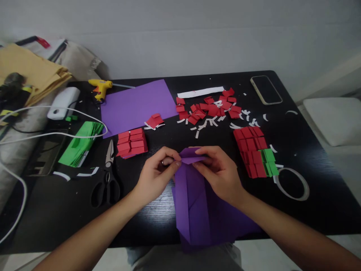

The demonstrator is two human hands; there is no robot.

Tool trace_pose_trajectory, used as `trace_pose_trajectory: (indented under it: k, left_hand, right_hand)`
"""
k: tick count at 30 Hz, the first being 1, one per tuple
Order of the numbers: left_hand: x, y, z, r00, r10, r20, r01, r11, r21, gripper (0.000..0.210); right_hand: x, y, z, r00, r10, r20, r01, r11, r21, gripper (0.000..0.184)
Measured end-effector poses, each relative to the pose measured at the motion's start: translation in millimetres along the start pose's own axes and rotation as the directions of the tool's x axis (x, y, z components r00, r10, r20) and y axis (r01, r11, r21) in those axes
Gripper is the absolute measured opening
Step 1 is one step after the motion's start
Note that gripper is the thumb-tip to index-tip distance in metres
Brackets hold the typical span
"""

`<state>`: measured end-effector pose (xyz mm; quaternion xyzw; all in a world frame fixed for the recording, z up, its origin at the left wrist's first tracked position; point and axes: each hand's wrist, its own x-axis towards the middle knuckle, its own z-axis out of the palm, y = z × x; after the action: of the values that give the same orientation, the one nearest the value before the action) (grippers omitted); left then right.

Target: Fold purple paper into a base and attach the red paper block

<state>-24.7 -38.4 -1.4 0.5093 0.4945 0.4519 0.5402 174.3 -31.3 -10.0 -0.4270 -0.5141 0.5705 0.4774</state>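
A folded purple paper [194, 203] stretches from the near table edge up to both hands. My left hand [159, 169] pinches the left side of its folded upper end, a ring on one finger. On the other side of that end, my right hand [218, 169] grips the paper between thumb and fingers. The top of the paper is bent over into a flap between the hands. Under it lies more purple paper [237, 222], partly hidden by my right forearm.
Black scissors [106, 184], a red folded-paper block [132, 142] and green paper strips [81, 145] lie left. A yellow glue gun [100, 88] rests by a purple sheet [138, 103]. Red pieces [213, 110] and white scraps lie behind; a red-green block [254, 152], tape roll [293, 184] and phone [266, 90] are right.
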Motion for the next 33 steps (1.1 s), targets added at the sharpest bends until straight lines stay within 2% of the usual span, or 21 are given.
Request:
trace_pose_trajectory:
  k: [6, 9, 12, 15, 18, 21, 23, 27, 30, 33]
  left_hand:
    - [0, -5, -5.2, 0.981, 0.194, -0.012, -0.191, 0.972, 0.136, 0.002]
    - [-2, -9, -7.9, 0.955, 0.293, 0.04, -0.294, 0.93, 0.219, 0.007]
    - [-5, -8, -9.1, 0.942, 0.322, 0.097, -0.336, 0.908, 0.249, 0.01]
    - [-5, -4, -7.4, 0.953, 0.29, 0.09, -0.3, 0.942, 0.149, 0.009]
    - [-4, 0, -3.2, 0.979, 0.203, 0.006, -0.203, 0.977, 0.058, 0.017]
    - [-4, 4, 0.1, 0.993, 0.121, 0.003, -0.12, 0.982, 0.148, 0.01]
    - [-4, 5, 0.6, 0.994, 0.112, 0.014, -0.112, 0.969, 0.218, 0.005]
    - [-4, 6, -0.4, 0.989, 0.149, -0.016, -0.139, 0.953, 0.27, 0.004]
    - [-5, 5, -0.6, 0.986, 0.167, -0.023, -0.152, 0.939, 0.308, 0.005]
    - [-5, 4, 0.2, 0.984, 0.176, -0.019, -0.159, 0.928, 0.338, 0.006]
  right_hand:
    - [2, -7, -5, 0.983, 0.062, 0.171, -0.069, 0.997, 0.033, 0.019]
    - [4, -5, -5, 0.988, 0.086, 0.129, -0.087, 0.996, 0.002, 0.014]
    - [5, -1, -3, 0.996, 0.064, 0.069, -0.063, 0.998, -0.027, 0.013]
    - [3, -2, -1, 0.999, 0.027, 0.041, -0.024, 0.997, -0.072, 0.013]
    - [-1, -5, 0, 1.0, -0.014, 0.013, 0.015, 0.993, -0.114, 0.016]
    - [-6, -6, 2, 0.999, -0.039, -0.022, 0.036, 0.993, -0.111, 0.026]
    - [-7, -6, 3, 0.999, -0.027, -0.034, 0.025, 0.999, -0.048, 0.037]
    - [-5, -7, 3, 0.996, 0.094, -0.004, -0.094, 0.992, 0.089, 0.058]
    - [0, -7, 0, 0.982, 0.172, 0.081, -0.178, 0.981, 0.073, 0.036]
    - [2, -6, -1, 0.975, 0.189, 0.113, -0.195, 0.98, 0.046, 0.018]
